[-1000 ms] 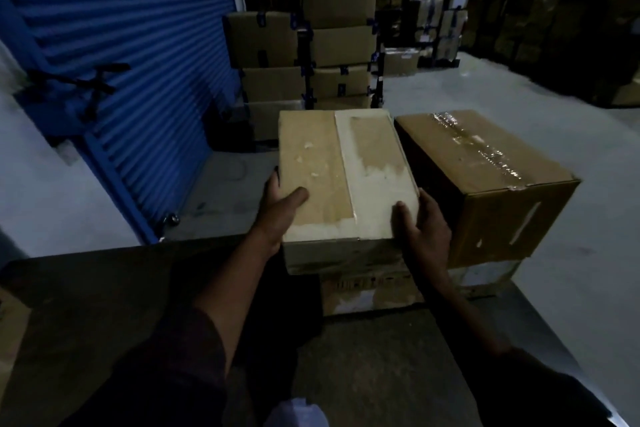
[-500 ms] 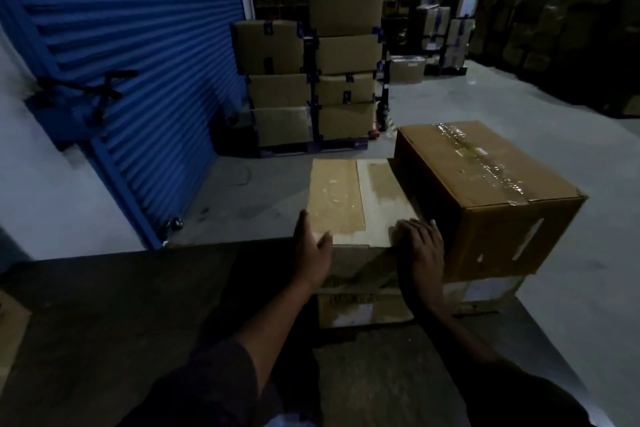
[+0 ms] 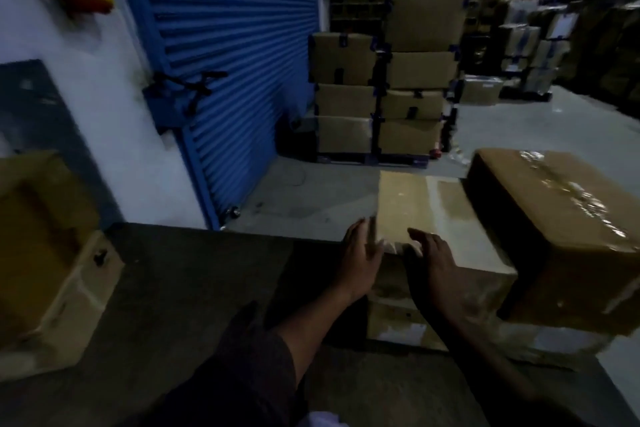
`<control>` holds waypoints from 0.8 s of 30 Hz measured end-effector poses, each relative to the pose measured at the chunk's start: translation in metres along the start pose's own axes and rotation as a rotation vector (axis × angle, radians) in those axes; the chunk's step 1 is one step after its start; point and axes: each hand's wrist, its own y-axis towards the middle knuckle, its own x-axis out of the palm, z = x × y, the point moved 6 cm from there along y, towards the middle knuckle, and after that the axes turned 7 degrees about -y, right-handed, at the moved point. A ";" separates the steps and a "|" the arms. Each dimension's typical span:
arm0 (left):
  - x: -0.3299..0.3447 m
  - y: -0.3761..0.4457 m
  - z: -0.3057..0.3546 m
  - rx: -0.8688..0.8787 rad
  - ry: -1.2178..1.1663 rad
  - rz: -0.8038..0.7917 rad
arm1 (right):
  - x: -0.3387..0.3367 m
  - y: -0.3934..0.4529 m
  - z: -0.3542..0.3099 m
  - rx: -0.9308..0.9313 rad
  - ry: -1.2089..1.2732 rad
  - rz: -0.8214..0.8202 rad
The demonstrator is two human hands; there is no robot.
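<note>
A flat cardboard box [image 3: 433, 215] with a pale torn top lies on top of another box [image 3: 394, 326], just beyond the edge of a dark platform [image 3: 173, 288]. My left hand [image 3: 360, 260] is at its near left corner with fingers spread and straight. My right hand [image 3: 433, 270] hovers over the near edge, fingers loosely extended, holding nothing. A larger brown taped box [image 3: 561, 236] sits right beside it on the right.
An open cardboard box [image 3: 52, 253] stands on the platform at the left. A blue roller shutter [image 3: 225, 62] fills the left wall. Stacked boxes on a pallet [image 3: 388, 90] stand behind on the grey floor [image 3: 536, 125], with more stacks along the right.
The flat box has gone from lifted in both hands to resting low on the stack. Both hands have let go and drawn back to its near edge. The view has turned left.
</note>
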 end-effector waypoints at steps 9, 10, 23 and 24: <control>-0.173 -0.055 -0.019 0.055 0.033 0.405 | 0.084 -0.002 -0.169 -0.260 0.269 -0.185; -0.197 -0.066 -0.022 0.054 0.041 0.453 | 0.093 -0.006 -0.192 -0.284 0.299 -0.203; -0.489 -0.178 -0.080 0.056 0.146 0.802 | 0.195 -0.084 -0.489 -0.472 0.555 -0.424; -0.513 -0.186 -0.082 0.037 0.149 0.822 | 0.204 -0.088 -0.513 -0.474 0.580 -0.441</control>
